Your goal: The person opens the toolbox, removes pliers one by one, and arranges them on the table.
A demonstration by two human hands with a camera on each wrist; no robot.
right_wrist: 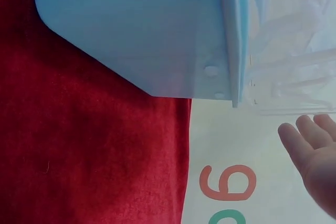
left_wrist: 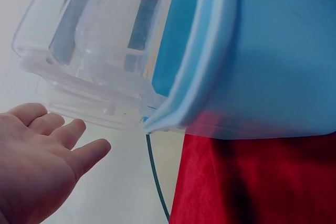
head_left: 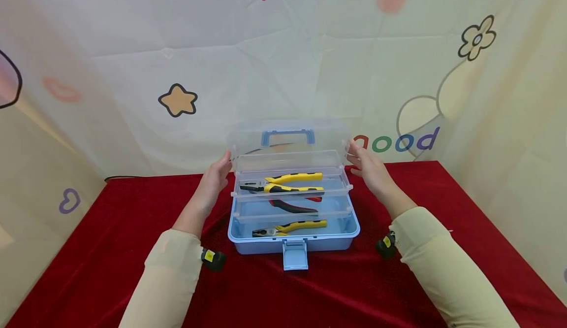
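A light blue toolbox (head_left: 252, 247) stands with its clear lid (head_left: 245, 138) raised at the back and its clear trays (head_left: 288, 160) stepped out above the base. Two yellow-and-black pliers (head_left: 299, 176) show at the upper trays, red-and-black-handled pliers (head_left: 294, 207) below them, and another yellow-handled pair (head_left: 305, 225) near the front. My left hand (head_left: 214, 178) is beside the lid's left edge, its fingers extended in the left wrist view (left_wrist: 42, 161). On the opposite side my right hand (head_left: 372, 170) has its loosely straight fingertips right at the lid's right edge.
Red cloth (head_left: 133, 229) covers the table beneath the box. The blue front latch (head_left: 295, 256) hangs down, and a blue handle (head_left: 266, 138) shows on the lid. Behind stands a printed curtain (head_left: 283, 82). A dark cable (left_wrist: 153, 171) runs near the back left.
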